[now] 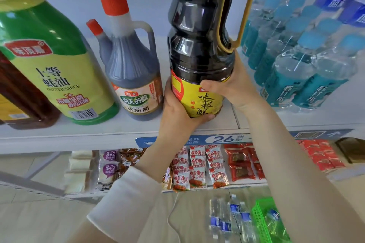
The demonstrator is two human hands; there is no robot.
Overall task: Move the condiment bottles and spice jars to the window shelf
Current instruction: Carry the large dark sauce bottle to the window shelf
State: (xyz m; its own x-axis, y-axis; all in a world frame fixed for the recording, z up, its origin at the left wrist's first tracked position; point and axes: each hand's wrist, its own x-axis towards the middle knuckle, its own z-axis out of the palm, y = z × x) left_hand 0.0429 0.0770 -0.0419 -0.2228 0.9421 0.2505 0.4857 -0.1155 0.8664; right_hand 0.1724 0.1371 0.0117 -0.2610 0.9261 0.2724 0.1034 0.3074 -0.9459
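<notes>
Clasping the tall dark sauce bottle [199, 35] low down, at the yellow label [205, 102], close to the bulk of the weight. Cupping its base from the near left with the left hand [177, 108], fingers [205, 117] curled under the bottom edge to bear the load. Bracing the opposite side with the right hand [233, 83], with the thumb laid across the label and the other digits wrapped round the back, out of view. Leaving the yellow handle [246, 6] up top untouched, probably for steadier steering of a heavy, full bottle into a narrow gap.

Held upright over the front of the white shelf [118, 130], between the vinegar bottle [134, 77] just beside on the left and the shrink-wrapped water bottles [296, 61] on the right. Hard to tell whether resting on the shelf or a shade above it, given the fingertips beneath.

Lined up with the green oyster sauce bottle [55, 65] further left, so likely meant for that row. Worth slipping the left fingertips clear before letting go, to avoid a pinch or a wobble.
</notes>
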